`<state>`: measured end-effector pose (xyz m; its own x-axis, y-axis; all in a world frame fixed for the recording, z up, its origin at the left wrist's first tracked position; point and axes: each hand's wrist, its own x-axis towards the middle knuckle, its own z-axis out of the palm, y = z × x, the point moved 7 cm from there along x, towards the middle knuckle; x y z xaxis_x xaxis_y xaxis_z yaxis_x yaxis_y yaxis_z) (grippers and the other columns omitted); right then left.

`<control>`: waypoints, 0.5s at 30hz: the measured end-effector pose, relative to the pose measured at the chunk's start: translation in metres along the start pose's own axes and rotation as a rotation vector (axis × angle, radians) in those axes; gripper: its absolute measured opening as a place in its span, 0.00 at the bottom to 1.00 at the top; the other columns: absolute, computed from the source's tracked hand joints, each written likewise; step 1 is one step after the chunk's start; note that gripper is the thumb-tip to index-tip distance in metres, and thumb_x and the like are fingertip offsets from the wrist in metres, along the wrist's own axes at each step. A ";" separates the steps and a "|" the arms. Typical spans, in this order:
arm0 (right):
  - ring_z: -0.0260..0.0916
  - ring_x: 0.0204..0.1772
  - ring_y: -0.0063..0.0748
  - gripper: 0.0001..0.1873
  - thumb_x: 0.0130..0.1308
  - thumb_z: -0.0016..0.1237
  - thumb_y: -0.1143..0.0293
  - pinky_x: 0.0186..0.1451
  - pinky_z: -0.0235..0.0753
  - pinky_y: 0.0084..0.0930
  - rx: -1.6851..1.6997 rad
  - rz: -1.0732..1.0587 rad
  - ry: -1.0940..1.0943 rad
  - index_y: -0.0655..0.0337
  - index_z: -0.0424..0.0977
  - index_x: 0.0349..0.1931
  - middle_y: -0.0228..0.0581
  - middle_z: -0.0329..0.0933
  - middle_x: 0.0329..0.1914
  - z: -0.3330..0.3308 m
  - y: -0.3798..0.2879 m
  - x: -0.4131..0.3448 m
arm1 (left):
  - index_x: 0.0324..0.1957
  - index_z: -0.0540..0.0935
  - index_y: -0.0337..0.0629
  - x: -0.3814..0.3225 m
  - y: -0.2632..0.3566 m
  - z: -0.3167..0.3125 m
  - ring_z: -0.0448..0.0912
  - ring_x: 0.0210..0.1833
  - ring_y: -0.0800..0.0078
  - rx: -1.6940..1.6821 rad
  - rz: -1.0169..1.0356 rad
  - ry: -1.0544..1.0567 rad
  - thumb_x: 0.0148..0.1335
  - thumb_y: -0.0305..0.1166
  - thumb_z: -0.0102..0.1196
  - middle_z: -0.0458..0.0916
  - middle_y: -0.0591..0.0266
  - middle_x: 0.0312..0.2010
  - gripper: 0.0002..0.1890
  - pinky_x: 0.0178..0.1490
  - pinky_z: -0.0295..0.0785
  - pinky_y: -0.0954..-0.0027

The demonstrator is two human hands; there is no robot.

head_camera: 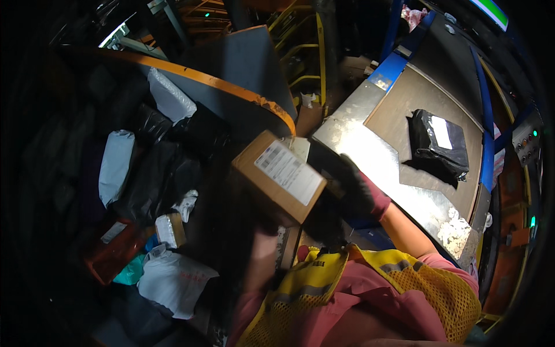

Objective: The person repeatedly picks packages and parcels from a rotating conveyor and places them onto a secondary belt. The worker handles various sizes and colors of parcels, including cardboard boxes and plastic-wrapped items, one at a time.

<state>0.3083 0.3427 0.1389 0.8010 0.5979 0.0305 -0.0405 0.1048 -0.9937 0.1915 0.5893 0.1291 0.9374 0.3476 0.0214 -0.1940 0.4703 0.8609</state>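
A brown cardboard box [282, 178] with a white printed label is held up in front of my chest, tilted. My left hand [262, 212], in a dark glove and mostly lost in shadow, supports it from the lower left. My right hand [357, 186], in a dark glove with a red cuff, is just right of the box, beside the metal edge; its fingers are blurred and dark, so contact with the box is unclear. A black plastic-wrapped parcel [442, 145] with a white label lies on the conveyor belt [403, 99] at the right.
Left of me, behind an orange-edged metal panel [208, 80], lie a white padded parcel [171, 97], a pale bag parcel [116, 167], a red parcel [115, 243], a small box [175, 230] and a white bag [173, 279]. A button panel [525, 141] stands far right.
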 end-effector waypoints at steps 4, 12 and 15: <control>0.56 0.69 0.41 0.31 0.69 0.44 0.62 0.71 0.55 0.41 0.985 0.403 -0.163 0.61 0.51 0.68 0.43 0.57 0.69 0.065 -0.006 -0.014 | 0.65 0.61 0.40 0.022 -0.054 0.046 0.62 0.64 0.64 -0.663 -0.206 -0.263 0.68 0.44 0.44 0.68 0.53 0.60 0.28 0.67 0.59 0.61; 0.70 0.53 0.43 0.31 0.61 0.50 0.49 0.54 0.73 0.40 0.732 0.272 0.315 0.59 0.63 0.57 0.43 0.70 0.54 -0.071 0.001 -0.012 | 0.58 0.72 0.38 0.072 -0.026 -0.001 0.70 0.59 0.69 0.393 0.116 0.145 0.56 0.33 0.63 0.74 0.56 0.55 0.28 0.61 0.65 0.67; 0.73 0.45 0.44 0.26 0.63 0.48 0.51 0.44 0.77 0.42 0.785 0.080 0.338 0.59 0.64 0.54 0.44 0.72 0.45 -0.117 -0.014 -0.016 | 0.58 0.71 0.38 0.103 0.044 -0.051 0.67 0.61 0.60 1.079 0.300 0.478 0.56 0.42 0.62 0.73 0.53 0.56 0.30 0.66 0.59 0.59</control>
<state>0.3659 0.2384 0.1399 0.9080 0.3712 -0.1944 -0.4064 0.6667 -0.6249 0.2645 0.6873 0.1437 0.6515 0.6973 0.2989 0.1684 -0.5171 0.8392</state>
